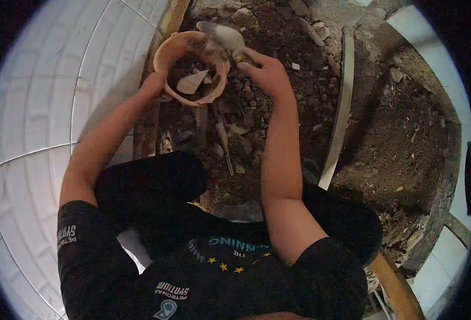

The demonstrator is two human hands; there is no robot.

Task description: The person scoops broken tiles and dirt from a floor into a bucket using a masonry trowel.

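My left hand [156,87] is closed on the near left side of a round, tan, bucket-like container [161,55] with a dirt-stained rim. Inside it lie a pale, pointed shard [192,82] and dark debris. At the container's far right edge, a trowel [227,36] with a pale, rounded blade is smeared by motion. My right hand [269,76] grips its short handle between thumb and fingers, and the blade overlaps the rim in this view.
Dark soil and rubble [278,133] cover the ground ahead. White tiling [38,122] runs along the left. A long, pale strip [340,109] crosses the dirt on the right, and a wooden piece [398,285] lies at lower right. My bent knees frame the near side.
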